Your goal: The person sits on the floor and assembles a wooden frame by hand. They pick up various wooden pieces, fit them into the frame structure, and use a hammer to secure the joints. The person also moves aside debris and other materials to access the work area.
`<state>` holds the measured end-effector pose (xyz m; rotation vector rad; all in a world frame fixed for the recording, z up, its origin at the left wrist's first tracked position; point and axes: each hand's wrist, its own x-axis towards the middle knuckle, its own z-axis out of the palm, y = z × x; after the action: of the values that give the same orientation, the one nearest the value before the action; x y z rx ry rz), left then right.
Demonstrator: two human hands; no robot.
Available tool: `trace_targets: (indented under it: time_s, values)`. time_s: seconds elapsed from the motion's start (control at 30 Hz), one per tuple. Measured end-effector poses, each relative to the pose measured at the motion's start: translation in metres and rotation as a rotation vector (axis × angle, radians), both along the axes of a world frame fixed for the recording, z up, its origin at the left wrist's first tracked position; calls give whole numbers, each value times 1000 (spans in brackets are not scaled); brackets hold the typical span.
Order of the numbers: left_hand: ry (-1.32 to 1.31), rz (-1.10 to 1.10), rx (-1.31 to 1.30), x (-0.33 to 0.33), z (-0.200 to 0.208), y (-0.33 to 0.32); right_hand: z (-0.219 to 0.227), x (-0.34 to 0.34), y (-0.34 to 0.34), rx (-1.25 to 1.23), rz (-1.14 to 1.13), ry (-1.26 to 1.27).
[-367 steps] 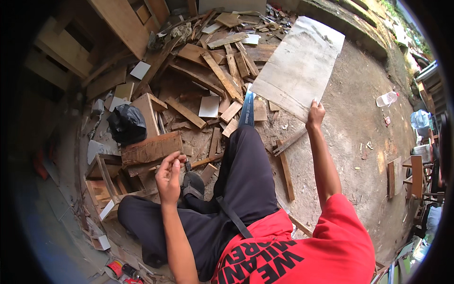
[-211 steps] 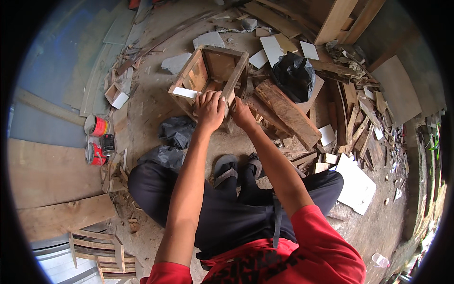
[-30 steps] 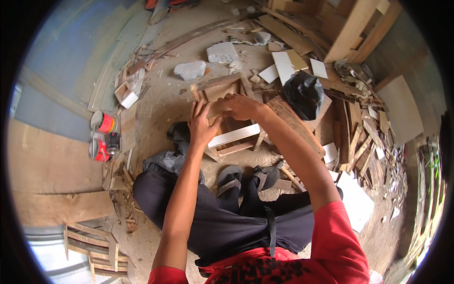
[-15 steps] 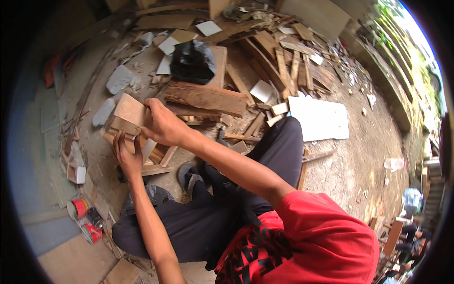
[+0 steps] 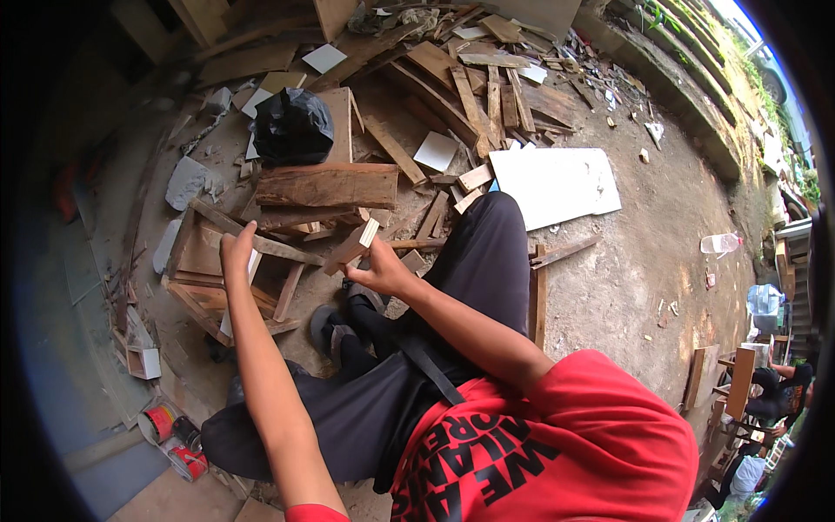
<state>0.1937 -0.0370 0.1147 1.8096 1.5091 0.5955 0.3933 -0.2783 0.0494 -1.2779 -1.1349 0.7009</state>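
Observation:
A wooden box frame (image 5: 287,250) with inner dividers stands tilted in front of me at the left. My left hand (image 5: 236,250) is closed round its upper rail, the thumb pointing up. To the right of the frame, my right hand (image 5: 381,271) pinches a short flat wooden board (image 5: 353,247), its pale layered end turned upward. The board's lower left corner comes close to the end of the frame's rail; whether they touch I cannot tell. Just beyond the board, a wooden handle (image 5: 416,244) lies on the ground, partly hidden.
A thick rough plank (image 5: 327,185) and a black plastic bag (image 5: 292,127) lie beyond the frame. Scrap wood (image 5: 470,100) is heaped farther back. A white panel (image 5: 557,187) lies past my right knee. Red tins (image 5: 187,463) stand at left; a clear bottle (image 5: 721,244) lies at right.
The board has left the top of the frame and moved right in my right hand. My left hand has shifted up onto the frame's rail. The view has turned slightly right.

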Motion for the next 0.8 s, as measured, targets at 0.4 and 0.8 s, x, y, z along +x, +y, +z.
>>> trace_targets:
  time_s: [0.4,0.8]
  values:
    - [-144,-165,4,-124,49,-52,8,-11,4,-308,310,-204]
    - [581,470,312,-265,55,-52,42,-65,81,-166,413,-595]
